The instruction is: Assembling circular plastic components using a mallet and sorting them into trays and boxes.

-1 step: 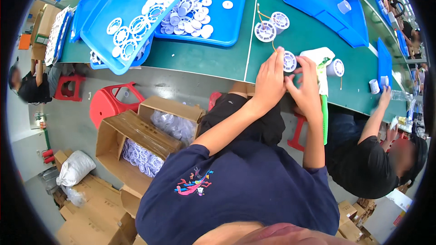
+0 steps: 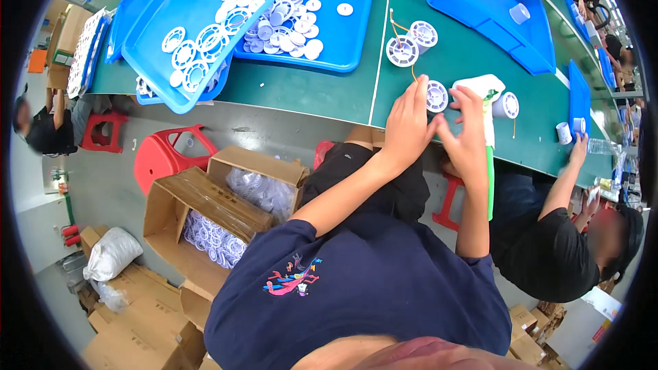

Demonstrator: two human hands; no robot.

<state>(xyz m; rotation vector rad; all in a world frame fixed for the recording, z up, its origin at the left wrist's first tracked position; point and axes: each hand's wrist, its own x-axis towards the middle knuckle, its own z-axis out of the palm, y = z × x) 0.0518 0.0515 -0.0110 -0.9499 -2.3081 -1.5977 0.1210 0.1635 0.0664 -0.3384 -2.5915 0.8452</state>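
My left hand (image 2: 406, 123) is closed around a white cylindrical part (image 2: 436, 96) with a slotted round face, at the front edge of the green table. A thin orange-brown wire rises beside my left fingertips. My right hand (image 2: 467, 127) is just right of this part, thumb and fingers apart, holding nothing. Beyond my hands stand two similar white cylinders (image 2: 402, 51) with wires. Another white cylinder (image 2: 506, 105) lies to the right, past a white cloth-like thing (image 2: 482, 85) with a green strip hanging over the edge.
A blue tray (image 2: 351, 41) of white discs and rings stands at the far left, with a tilted blue tray (image 2: 154, 72) beside it. A blue bin (image 2: 490, 24) is at the far right. Open cartons (image 2: 164, 226) and a red stool (image 2: 154, 157) are on the floor. A co-worker (image 2: 548, 253) sits at right.
My right fingers have spread and drawn back slightly from the white cylindrical part. My left hand keeps its hold on it.
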